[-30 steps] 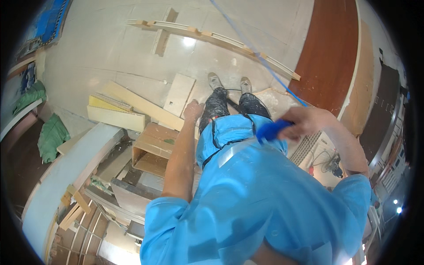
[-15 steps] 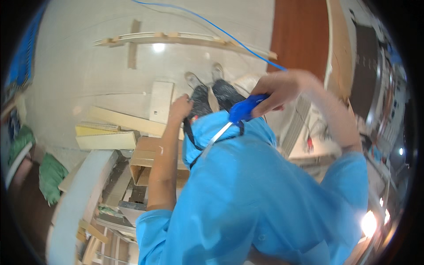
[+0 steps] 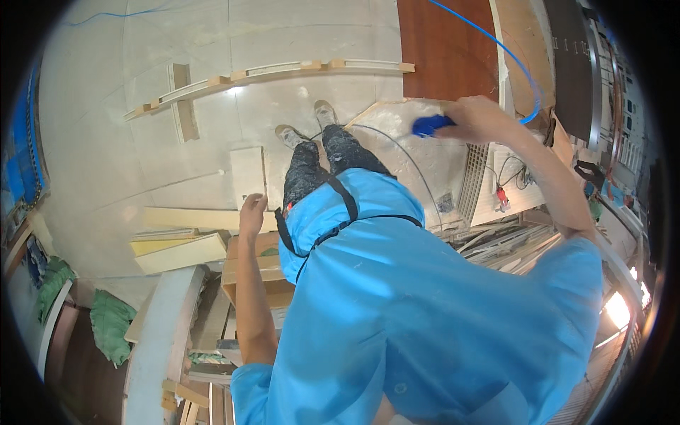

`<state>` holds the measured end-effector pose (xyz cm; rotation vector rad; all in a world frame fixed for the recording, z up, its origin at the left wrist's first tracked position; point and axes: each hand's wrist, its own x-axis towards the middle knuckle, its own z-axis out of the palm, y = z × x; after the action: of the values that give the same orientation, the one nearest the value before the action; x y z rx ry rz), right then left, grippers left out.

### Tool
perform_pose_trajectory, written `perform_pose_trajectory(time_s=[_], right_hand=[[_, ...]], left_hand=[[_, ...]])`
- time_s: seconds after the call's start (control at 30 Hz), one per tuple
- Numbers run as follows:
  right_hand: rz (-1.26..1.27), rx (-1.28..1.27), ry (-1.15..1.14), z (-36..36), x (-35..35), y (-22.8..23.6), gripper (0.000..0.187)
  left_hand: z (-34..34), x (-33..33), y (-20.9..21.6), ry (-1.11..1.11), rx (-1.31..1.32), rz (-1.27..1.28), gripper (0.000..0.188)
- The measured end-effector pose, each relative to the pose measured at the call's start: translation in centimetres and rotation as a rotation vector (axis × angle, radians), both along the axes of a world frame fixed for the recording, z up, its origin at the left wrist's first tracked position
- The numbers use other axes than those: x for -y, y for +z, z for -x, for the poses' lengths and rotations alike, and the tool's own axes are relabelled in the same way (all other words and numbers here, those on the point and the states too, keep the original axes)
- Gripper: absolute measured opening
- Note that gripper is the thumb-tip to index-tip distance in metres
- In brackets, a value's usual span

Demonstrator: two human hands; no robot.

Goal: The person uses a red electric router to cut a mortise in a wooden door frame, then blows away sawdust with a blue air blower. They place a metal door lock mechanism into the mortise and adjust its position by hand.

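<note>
Out to the right, at the end of a bent arm, my right hand is closed round a blue hand tool. Only its rounded blue body shows, and motion blurs hand and tool a little; its exact kind is unclear. My left hand hangs beside my left thigh, its fingers loosely curled, and I see nothing in them. A pale flat panel lies on the floor just beyond that hand. Black straps cross my light blue top.
A long strip with wooden blocks lies across the floor ahead. A blue hose curves at the upper right. Left of me are cream boards and a cardboard box; thin strips lie piled at my right.
My right hand has swung outward to the right with the blue tool, whose thin pale strip no longer shows. My left hand has moved down and left. The whole view has shifted.
</note>
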<state>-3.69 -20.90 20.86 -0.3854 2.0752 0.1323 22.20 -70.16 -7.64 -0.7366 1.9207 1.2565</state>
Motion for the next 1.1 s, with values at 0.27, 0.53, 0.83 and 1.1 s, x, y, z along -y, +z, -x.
perform_pose_trajectory(time_s=[0.27, 0.53, 0.83, 1.1], right_hand=[[0.243, 0.141, -0.069, -6.0, 9.0, -22.8, 0.061], [0.073, -0.368, -0.085, -3.4, 2.3, -23.8, 0.046], [0.114, -0.776, -1.233, -5.9, -8.5, -4.1, 0.049], [-0.085, -1.007, -1.229, -2.1, -17.6, -5.0, 0.036]], left_hand=[[3.2, -3.9, 0.1, 0.089, -0.043, -0.024, 0.05], [4.1, -2.7, 0.4, -0.208, -0.099, 0.043, 0.059], [18.5, -7.8, -1.1, -0.482, -0.149, -0.042, 0.05], [32.3, -15.1, 4.5, -0.701, -0.339, 0.076, 0.045]])
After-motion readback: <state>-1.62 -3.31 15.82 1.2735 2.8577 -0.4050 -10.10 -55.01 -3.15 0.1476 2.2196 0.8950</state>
